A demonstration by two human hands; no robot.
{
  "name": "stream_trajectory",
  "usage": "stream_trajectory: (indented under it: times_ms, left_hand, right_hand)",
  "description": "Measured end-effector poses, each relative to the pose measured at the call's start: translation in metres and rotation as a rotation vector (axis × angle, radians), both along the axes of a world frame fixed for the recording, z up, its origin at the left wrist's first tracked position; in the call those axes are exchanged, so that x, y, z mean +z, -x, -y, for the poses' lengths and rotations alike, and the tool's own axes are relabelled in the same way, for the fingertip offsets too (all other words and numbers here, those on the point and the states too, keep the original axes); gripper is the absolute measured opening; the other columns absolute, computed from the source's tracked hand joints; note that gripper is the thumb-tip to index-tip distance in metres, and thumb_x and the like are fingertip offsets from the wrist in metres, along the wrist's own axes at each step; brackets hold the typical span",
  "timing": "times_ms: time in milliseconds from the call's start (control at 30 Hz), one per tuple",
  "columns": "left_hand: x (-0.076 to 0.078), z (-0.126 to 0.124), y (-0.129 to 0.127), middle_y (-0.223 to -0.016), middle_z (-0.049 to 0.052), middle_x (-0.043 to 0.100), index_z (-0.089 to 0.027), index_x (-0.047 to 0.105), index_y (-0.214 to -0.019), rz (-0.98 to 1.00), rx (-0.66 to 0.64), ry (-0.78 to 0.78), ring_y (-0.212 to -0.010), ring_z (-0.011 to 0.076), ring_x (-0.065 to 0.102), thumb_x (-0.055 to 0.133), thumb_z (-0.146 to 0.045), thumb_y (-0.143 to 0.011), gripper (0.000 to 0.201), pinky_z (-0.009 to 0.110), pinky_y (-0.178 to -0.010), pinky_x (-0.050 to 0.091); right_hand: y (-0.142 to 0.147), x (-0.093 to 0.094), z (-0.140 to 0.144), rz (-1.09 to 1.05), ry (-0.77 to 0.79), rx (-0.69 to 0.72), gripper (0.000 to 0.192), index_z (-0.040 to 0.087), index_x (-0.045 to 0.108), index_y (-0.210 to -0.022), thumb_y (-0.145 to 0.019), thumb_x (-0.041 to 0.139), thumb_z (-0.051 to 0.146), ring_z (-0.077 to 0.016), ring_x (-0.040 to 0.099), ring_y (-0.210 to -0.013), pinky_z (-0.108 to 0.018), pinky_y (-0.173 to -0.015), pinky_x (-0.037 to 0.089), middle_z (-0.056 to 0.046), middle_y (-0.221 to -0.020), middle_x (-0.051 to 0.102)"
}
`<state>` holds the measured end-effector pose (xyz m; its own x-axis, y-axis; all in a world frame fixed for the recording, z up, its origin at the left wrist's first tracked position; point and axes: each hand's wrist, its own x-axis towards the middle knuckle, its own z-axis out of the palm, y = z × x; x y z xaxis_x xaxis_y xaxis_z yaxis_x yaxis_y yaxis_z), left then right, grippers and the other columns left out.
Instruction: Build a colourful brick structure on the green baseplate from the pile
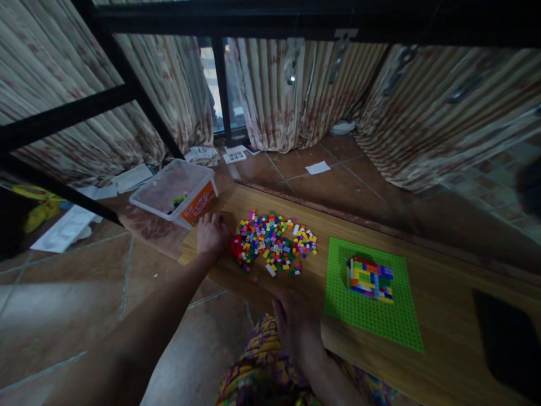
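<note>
My left hand (211, 234) rests palm down on the wooden bench, at the left side of a heap of small colourful toy bricks (270, 239). Its fingers are slightly apart, with nothing visible in them. At the bench's front edge lies my right hand (298, 321), just below the heap. Its thumb stands off from the fingers and I see no brick in it; the fingers are dim and partly hidden. A green baseplate (401, 327) is to the right, carrying a small multicoloured brick build (367, 279). Neither hand touches the plate.
A clear plastic tub (169, 186) with an orange label and a few bricks inside stands past the bench's left end. A dark flat object (507, 344) lies on the bench (448, 293) at right. Papers (318, 167) are on the tiled floor, before curtains (279, 96).
</note>
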<state>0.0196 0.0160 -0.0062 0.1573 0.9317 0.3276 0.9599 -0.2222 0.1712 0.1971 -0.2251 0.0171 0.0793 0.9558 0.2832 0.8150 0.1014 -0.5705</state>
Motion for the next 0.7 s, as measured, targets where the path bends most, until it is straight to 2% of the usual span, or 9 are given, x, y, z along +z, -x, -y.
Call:
stream_trajectory:
  times_ms: [167, 400, 533, 700]
  left_hand:
    - [0.001, 0.001, 0.000, -0.101, 0.015, 0.061, -0.012, 0.063, -0.104, 0.004, 0.000, 0.001, -0.099, 0.0297, 0.052, 0.044, -0.019, -0.079, 0.032, 0.043, -0.089, 0.042]
    - [0.001, -0.002, 0.002, -0.103, 0.016, 0.060, -0.011, 0.063, -0.104, -0.010, -0.008, 0.005, -0.100, 0.0303, 0.052, 0.042, -0.021, -0.081, 0.033, 0.042, -0.090, 0.042]
    - [0.001, -0.002, 0.002, -0.105, 0.017, 0.060, -0.011, 0.062, -0.107, -0.013, -0.010, 0.010, -0.101, 0.0311, 0.051, 0.041, -0.023, -0.081, 0.035, 0.043, -0.090, 0.041]
    - [0.002, -0.003, 0.003, -0.104, 0.018, 0.060, -0.010, 0.062, -0.106, -0.027, -0.020, 0.006, -0.101, 0.0317, 0.052, 0.040, -0.025, -0.082, 0.036, 0.045, -0.089, 0.042]
  right_hand:
    - [0.018, -0.003, -0.028, -0.039, -0.050, 0.013, 0.022, 0.018, 0.063, -0.102, -0.097, 0.041, 0.022, -0.0183, 0.061, -0.081, -0.027, -0.073, 0.045, -0.006, -0.086, 0.065]
    - [0.033, -0.018, -0.048, 0.160, 0.020, -0.043, 0.018, 0.020, 0.060, -0.076, -0.092, 0.053, 0.018, -0.0157, 0.059, -0.071, -0.024, -0.060, 0.039, -0.003, -0.077, 0.062]
    - [0.031, -0.015, -0.048, 0.158, 0.025, -0.040, 0.019, 0.019, 0.061, -0.074, -0.092, 0.053, 0.017, -0.0155, 0.059, -0.070, -0.024, -0.059, 0.038, -0.003, -0.076, 0.062]
    - [0.003, 0.007, -0.023, 0.005, 0.029, -0.051, 0.023, 0.020, 0.064, -0.079, -0.095, 0.047, 0.020, -0.0144, 0.058, -0.070, -0.024, -0.062, 0.040, -0.002, -0.076, 0.062]
